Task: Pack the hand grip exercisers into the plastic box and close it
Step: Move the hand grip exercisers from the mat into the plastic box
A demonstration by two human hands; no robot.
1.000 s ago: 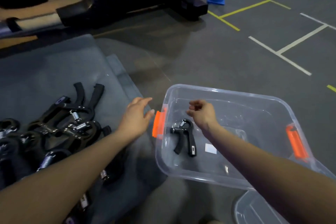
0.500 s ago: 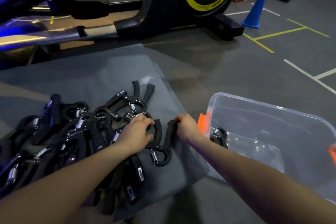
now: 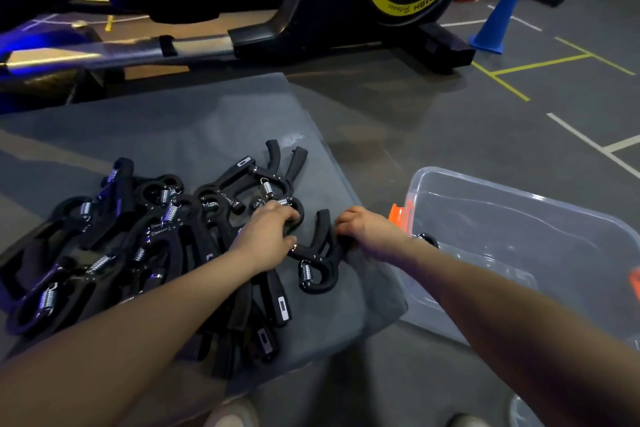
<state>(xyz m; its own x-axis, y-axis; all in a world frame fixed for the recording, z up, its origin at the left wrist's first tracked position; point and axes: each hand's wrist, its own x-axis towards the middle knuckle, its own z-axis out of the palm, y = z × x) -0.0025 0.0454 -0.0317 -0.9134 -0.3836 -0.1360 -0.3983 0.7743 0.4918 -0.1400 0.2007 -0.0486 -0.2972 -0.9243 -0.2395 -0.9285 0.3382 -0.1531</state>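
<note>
Both hands are now seen at the near right edge of the exerciser pile, having been carried there from over the plastic box [image 3: 540, 218] a second ago. Left hand [image 3: 266, 236]: fingers curled down around a black exerciser at the pile's right edge. Right hand [image 3: 370, 232]: fingers closed on one handle of a separate hand grip exerciser [image 3: 317, 260], which lies on the grey mat [image 3: 207, 125] with its spring end toward the camera. The hands are held close but apart. The pile of exercisers [image 3: 138, 236] is spread over the mat's left part. The clear box stands open on the floor just right of the mat, an orange latch [image 3: 396, 213] on its near end; one exerciser [image 3: 427, 239] is partly seen inside, behind the right forearm. A blue cone [image 3: 498, 17] and an exercise machine [image 3: 363, 3] are noted beyond.
</note>
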